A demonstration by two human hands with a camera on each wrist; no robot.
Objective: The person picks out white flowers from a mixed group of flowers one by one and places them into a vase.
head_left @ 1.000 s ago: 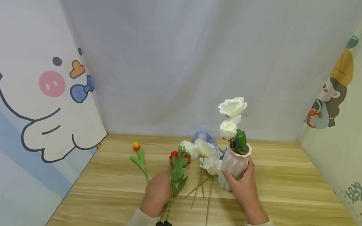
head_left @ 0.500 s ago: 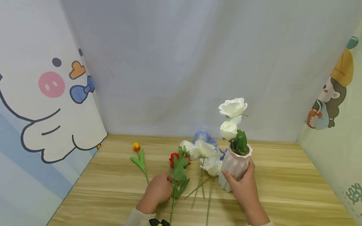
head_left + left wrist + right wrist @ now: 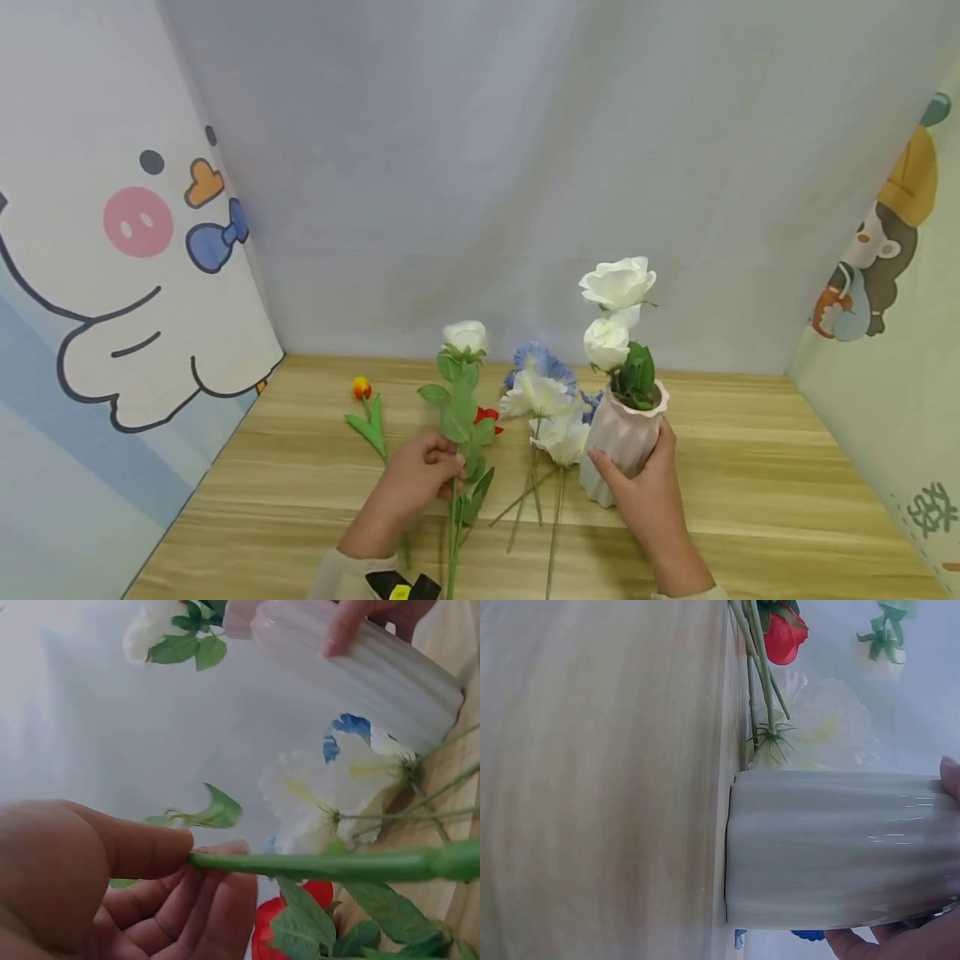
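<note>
My left hand [image 3: 420,479] pinches the green stem [image 3: 322,864] of a white rose [image 3: 465,336] between thumb and fingers. The rose stands up above the hand, its leaves [image 3: 456,408] spread along the stem. On the right, my right hand [image 3: 648,496] grips the side of a pale ribbed vase [image 3: 618,446] with a wavy rim. White roses [image 3: 617,285] with dark green leaves stand in that vase. In the right wrist view the vase's base meets the wooden table [image 3: 615,780].
Behind the held stem lies a red flower [image 3: 487,418]. White flowers [image 3: 536,394] and blue flowers [image 3: 543,364] lie left of the vase, their thin stems pointing forward. An orange-yellow tulip [image 3: 362,388] lies at the left. A grey cloth [image 3: 487,183] hangs behind the table.
My left hand has raised the white rose from beside the white flowers and shifted it left, uncovering its bloom. The right hand and the vase stay in place.
</note>
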